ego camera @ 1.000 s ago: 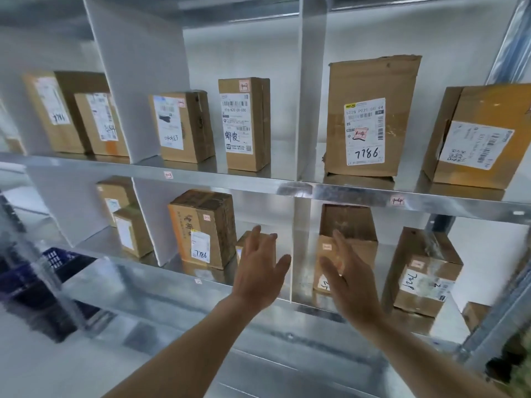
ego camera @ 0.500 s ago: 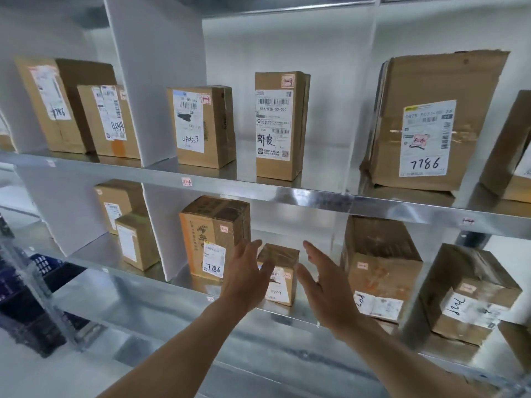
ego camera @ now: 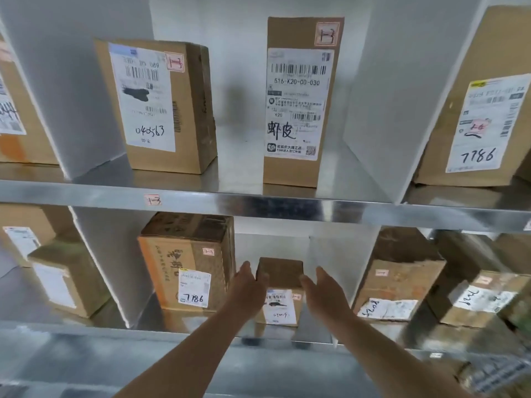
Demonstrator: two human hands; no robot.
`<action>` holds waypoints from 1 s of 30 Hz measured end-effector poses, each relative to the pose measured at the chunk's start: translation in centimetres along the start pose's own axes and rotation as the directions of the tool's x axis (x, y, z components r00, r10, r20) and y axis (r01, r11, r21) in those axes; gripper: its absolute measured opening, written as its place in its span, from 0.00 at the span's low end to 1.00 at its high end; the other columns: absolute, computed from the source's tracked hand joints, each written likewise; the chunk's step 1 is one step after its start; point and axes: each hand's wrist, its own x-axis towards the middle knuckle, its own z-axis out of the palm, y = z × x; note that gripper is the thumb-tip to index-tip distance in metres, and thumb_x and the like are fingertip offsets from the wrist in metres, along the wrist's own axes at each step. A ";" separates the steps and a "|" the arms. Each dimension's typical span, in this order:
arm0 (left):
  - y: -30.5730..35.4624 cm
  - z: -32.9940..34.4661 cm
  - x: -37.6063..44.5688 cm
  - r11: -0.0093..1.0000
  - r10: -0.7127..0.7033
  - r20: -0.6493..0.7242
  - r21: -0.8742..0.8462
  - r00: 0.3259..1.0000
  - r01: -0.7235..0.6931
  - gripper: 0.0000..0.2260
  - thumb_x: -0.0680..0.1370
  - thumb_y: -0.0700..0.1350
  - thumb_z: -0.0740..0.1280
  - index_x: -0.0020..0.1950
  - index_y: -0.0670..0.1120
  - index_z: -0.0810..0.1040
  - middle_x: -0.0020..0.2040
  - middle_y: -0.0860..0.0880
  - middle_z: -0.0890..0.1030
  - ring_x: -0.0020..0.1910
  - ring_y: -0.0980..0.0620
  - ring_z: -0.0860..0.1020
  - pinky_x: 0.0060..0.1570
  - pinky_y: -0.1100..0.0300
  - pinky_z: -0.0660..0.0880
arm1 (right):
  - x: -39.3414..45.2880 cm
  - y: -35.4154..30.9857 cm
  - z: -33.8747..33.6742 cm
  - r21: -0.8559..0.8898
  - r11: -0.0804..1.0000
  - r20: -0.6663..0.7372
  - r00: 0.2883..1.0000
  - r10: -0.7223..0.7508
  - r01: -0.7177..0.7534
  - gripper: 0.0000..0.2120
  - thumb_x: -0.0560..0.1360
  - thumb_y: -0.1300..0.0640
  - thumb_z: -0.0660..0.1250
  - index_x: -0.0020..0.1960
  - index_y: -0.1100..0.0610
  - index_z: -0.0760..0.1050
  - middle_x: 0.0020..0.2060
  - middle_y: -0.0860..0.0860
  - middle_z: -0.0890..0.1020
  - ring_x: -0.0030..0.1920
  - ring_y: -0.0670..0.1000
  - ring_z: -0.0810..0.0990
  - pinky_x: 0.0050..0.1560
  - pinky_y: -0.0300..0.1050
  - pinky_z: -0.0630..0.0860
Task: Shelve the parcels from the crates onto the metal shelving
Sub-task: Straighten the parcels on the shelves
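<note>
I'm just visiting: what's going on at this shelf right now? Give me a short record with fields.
setting: metal shelving with white dividers, cardboard parcels on two levels
left hand: open, at the left side of the small parcel
right hand: open, at its right side
small parcel: upright on the lower shelf, label facing out
neighbour: larger box marked 7786 to its left
grip: not clearly closed on the parcel

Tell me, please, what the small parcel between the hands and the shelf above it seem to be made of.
The small parcel looks like brown corrugated cardboard, matte, with a white paper label on its front. The shelf above appears to be bare metal, likely galvanised steel: its grey front edge is shiny and reflects light in blurred patches.
</note>
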 end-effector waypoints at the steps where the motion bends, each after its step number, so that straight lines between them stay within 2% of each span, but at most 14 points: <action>1: 0.1 0.1 0.5 1.000 -0.021 0.017 -0.005 1.000 0.021 0.24 0.85 0.49 0.56 0.79 0.42 0.57 0.78 0.42 0.64 0.75 0.41 0.66 0.70 0.50 0.64 | 0.5 0.1 0.3 0.007 1.000 -0.001 1.000 0.030 -0.030 0.23 0.86 0.50 0.54 0.77 0.59 0.61 0.74 0.57 0.70 0.71 0.57 0.71 0.67 0.46 0.67; 3: 0.1 0.3 1.8 0.998 -0.068 0.046 -0.012 0.997 0.069 0.21 0.84 0.46 0.58 0.76 0.39 0.62 0.72 0.39 0.71 0.70 0.40 0.71 0.65 0.51 0.69 | 1.6 0.2 0.9 0.012 0.996 0.010 0.996 0.083 -0.084 0.20 0.85 0.51 0.54 0.73 0.60 0.66 0.70 0.59 0.73 0.65 0.56 0.74 0.62 0.46 0.68; 5: 0.0 0.8 2.9 0.995 -0.096 0.075 0.007 0.993 0.095 0.17 0.84 0.44 0.58 0.70 0.38 0.67 0.65 0.39 0.76 0.64 0.39 0.75 0.58 0.53 0.72 | 2.9 0.5 1.7 0.034 0.992 0.018 0.992 0.122 -0.123 0.14 0.84 0.53 0.56 0.63 0.61 0.71 0.58 0.59 0.77 0.57 0.55 0.75 0.55 0.46 0.70; 6: -0.3 1.2 3.4 0.995 -0.102 0.089 0.023 0.991 0.101 0.15 0.83 0.43 0.57 0.68 0.39 0.69 0.62 0.40 0.78 0.61 0.40 0.77 0.56 0.53 0.73 | 3.5 0.8 2.1 0.046 0.990 0.017 0.991 0.133 -0.134 0.12 0.83 0.54 0.57 0.58 0.61 0.73 0.52 0.58 0.77 0.53 0.55 0.76 0.52 0.47 0.71; 8: -0.6 1.9 4.2 0.995 -0.100 0.103 0.037 0.990 0.097 0.12 0.81 0.41 0.56 0.64 0.42 0.71 0.54 0.45 0.80 0.53 0.44 0.79 0.53 0.52 0.76 | 4.3 1.2 2.8 0.061 0.989 0.021 0.990 0.136 -0.138 0.08 0.81 0.58 0.58 0.51 0.58 0.76 0.46 0.56 0.80 0.45 0.52 0.77 0.44 0.45 0.73; 11: -0.9 2.4 5.3 0.996 -0.084 0.112 0.019 0.990 0.082 0.12 0.79 0.41 0.58 0.62 0.47 0.70 0.53 0.47 0.81 0.50 0.47 0.79 0.54 0.48 0.79 | 5.1 1.3 3.3 0.070 0.992 0.016 0.995 0.103 -0.104 0.09 0.79 0.62 0.58 0.52 0.54 0.76 0.44 0.51 0.80 0.41 0.46 0.76 0.33 0.36 0.67; 13: -0.6 2.4 5.9 0.997 -0.074 0.110 0.006 0.991 0.074 0.12 0.79 0.40 0.58 0.62 0.46 0.70 0.53 0.46 0.80 0.50 0.47 0.79 0.52 0.49 0.79 | 5.6 1.2 3.3 0.093 0.991 0.002 0.995 0.101 -0.101 0.10 0.79 0.62 0.58 0.52 0.53 0.76 0.43 0.50 0.80 0.40 0.44 0.75 0.32 0.35 0.65; 16: 0.0 2.3 6.3 0.997 -0.079 0.105 -0.009 0.991 0.081 0.11 0.79 0.39 0.57 0.61 0.46 0.70 0.53 0.46 0.80 0.51 0.46 0.79 0.52 0.49 0.77 | 6.4 0.8 3.3 0.105 0.989 -0.005 0.994 0.105 -0.104 0.10 0.79 0.63 0.57 0.54 0.55 0.76 0.46 0.52 0.81 0.41 0.46 0.76 0.34 0.38 0.67; 19: 0.3 2.3 6.3 0.996 -0.082 0.109 -0.034 0.991 0.086 0.11 0.79 0.38 0.57 0.61 0.45 0.69 0.52 0.46 0.79 0.47 0.48 0.77 0.45 0.55 0.75 | 6.6 0.7 3.2 0.120 0.984 0.002 0.991 0.133 -0.132 0.11 0.80 0.62 0.56 0.55 0.56 0.76 0.48 0.53 0.81 0.43 0.47 0.77 0.35 0.39 0.68; 21: 0.5 2.1 6.0 0.995 -0.077 0.121 -0.051 0.990 0.084 0.10 0.80 0.40 0.58 0.61 0.45 0.68 0.53 0.47 0.79 0.47 0.50 0.78 0.44 0.56 0.76 | 6.1 0.4 3.0 0.093 0.987 0.001 0.991 0.135 -0.135 0.10 0.81 0.61 0.55 0.56 0.57 0.74 0.50 0.55 0.80 0.46 0.51 0.77 0.39 0.42 0.71; 23: 0.7 1.7 5.3 0.994 -0.068 0.115 -0.079 0.991 0.077 0.12 0.82 0.43 0.58 0.66 0.45 0.65 0.58 0.47 0.77 0.51 0.49 0.77 0.48 0.55 0.76 | 5.3 -0.1 2.6 0.062 0.992 -0.031 0.994 0.109 -0.107 0.14 0.84 0.58 0.54 0.66 0.57 0.71 0.61 0.57 0.79 0.57 0.57 0.77 0.53 0.47 0.72; 25: 0.6 1.2 4.8 0.995 -0.045 0.102 -0.087 0.994 0.054 0.19 0.83 0.47 0.58 0.73 0.45 0.63 0.68 0.45 0.73 0.61 0.46 0.75 0.59 0.54 0.73 | 4.2 -0.8 2.2 0.037 0.998 -0.083 0.995 0.057 -0.054 0.21 0.86 0.53 0.53 0.78 0.57 0.62 0.73 0.56 0.72 0.70 0.58 0.72 0.68 0.47 0.67; 27: 0.7 0.5 3.9 0.996 -0.015 0.110 -0.090 0.994 0.025 0.24 0.83 0.48 0.58 0.78 0.44 0.59 0.76 0.45 0.66 0.71 0.45 0.69 0.62 0.56 0.66 | 3.3 -1.4 2.1 0.016 1.000 -0.138 0.990 -0.014 0.016 0.24 0.86 0.51 0.54 0.80 0.56 0.58 0.77 0.54 0.67 0.75 0.57 0.67 0.73 0.46 0.62; 30: 0.6 -0.5 2.4 0.993 0.044 0.102 -0.112 0.994 -0.033 0.29 0.83 0.50 0.60 0.81 0.46 0.53 0.80 0.46 0.60 0.77 0.46 0.63 0.69 0.54 0.63 | 2.4 -2.0 2.2 -0.006 0.994 -0.199 0.974 -0.108 0.109 0.28 0.85 0.44 0.55 0.81 0.55 0.57 0.78 0.53 0.65 0.77 0.56 0.66 0.75 0.47 0.59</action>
